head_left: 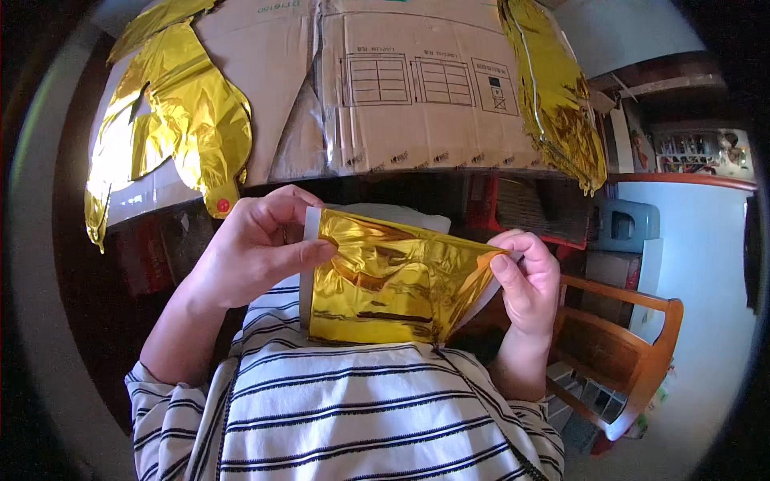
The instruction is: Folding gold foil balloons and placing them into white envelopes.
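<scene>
Between my hands a shiny gold foil sheet (385, 280) with pale strips along its two side edges is stretched out in front of my striped top. My left hand (269, 240) pinches its upper left corner, thumb in front, over the pale strip. At the upper right corner my right hand (525, 276) grips the foil between thumb and fingers. The sheet's top edge slopes down to the right, and its face is creased. Beyond my left hand, a flat gold foil balloon (188, 104) with a red dot on its tab hangs over the table's front edge.
Flattened cardboard (409, 120) covers the table ahead. More gold foil strips (561, 104) drape over its right side. To my right stand a wooden chair (618, 353) and a grey-blue plastic stool (630, 224). A red crate-like object (529, 212) is under the table.
</scene>
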{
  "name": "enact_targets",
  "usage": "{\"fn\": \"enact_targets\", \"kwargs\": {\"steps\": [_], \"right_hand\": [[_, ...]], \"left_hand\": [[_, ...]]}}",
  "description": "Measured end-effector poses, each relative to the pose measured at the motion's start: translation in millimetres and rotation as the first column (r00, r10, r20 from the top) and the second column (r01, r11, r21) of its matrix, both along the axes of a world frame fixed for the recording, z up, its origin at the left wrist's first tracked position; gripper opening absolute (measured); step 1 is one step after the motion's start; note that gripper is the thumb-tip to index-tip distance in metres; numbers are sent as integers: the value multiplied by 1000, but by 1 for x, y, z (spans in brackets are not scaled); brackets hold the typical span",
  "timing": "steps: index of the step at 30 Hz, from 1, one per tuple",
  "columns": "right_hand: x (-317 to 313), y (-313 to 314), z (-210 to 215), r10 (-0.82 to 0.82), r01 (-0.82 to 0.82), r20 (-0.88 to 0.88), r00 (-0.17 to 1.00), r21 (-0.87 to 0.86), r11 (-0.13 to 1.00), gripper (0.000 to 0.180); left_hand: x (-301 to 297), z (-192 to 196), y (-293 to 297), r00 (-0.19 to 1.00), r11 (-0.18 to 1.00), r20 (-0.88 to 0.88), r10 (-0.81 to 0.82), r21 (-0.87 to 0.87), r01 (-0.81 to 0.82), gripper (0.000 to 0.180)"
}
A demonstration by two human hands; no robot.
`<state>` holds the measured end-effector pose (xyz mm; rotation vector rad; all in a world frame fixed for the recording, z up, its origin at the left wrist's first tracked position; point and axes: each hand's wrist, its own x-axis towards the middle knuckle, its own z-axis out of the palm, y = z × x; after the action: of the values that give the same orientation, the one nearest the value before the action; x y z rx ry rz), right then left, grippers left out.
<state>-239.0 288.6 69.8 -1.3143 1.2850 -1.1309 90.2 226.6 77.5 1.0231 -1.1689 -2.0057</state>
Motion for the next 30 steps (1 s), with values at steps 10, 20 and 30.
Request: {"fn": "enact_targets", "kwargs": {"steps": [10,20,30], "right_hand": [[7,-10,-31,13,-33,121,993,168,985,14],[-2,-66,-37,147,-131,-134,980,124,984,22],[-41,-263,-49,305,-255,-93,948,352,900,26]], "left_hand": [[5,-25,0,982,1000,189,-12,-3,13,17],[-3,-45,-25,949,993,310,58,-115,-23,20],[-51,-49,-156,693,815,572,439,-578,-39,36]]}}
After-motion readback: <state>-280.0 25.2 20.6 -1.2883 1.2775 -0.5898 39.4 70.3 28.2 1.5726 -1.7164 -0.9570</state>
